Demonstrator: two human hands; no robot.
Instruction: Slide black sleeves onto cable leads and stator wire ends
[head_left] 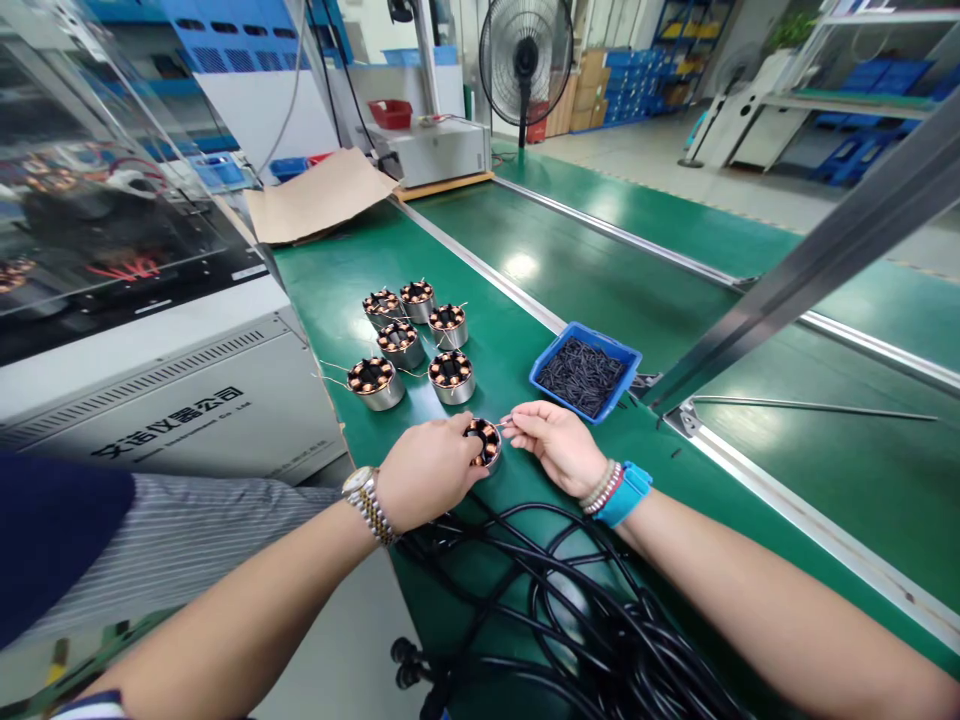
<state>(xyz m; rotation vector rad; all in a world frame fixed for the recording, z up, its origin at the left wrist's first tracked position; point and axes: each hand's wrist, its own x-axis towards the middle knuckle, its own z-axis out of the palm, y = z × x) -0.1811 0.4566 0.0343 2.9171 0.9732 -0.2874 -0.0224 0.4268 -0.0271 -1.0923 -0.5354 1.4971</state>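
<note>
Here's the left hand [431, 465], thumb and fingers clamped on a copper-wound core [491, 455], pinning it at the near end of the green table [499, 345], just left of the right hand. And the right hand [559, 445] is in on the action: thumb and fingertips pinched together on a thin lead [505, 422] at the core's right edge, the other fingers loosely curled. What sits right between those tips is too small to make out.

Out beyond the left hand, six more wound cores [451, 380] stand in a loose cluster, copper coils uppermost, pale wire ends straggling from several. Over to the right, just beyond the right hand, there's the blue tray [564, 405], loaded with short black pieces [581, 375], a few strays lying on the green by its right side.

Nearer the person, a great tangle of black cable [622, 620] sprawls below both wrists. A watch [367, 503] rides the left wrist; a teal band [626, 493] and bracelets circle the right. Far left, a bent sheet of cardboard [319, 195] lies past the grey machine [187, 420], and a big fan [525, 60] stands at the far side.
</note>
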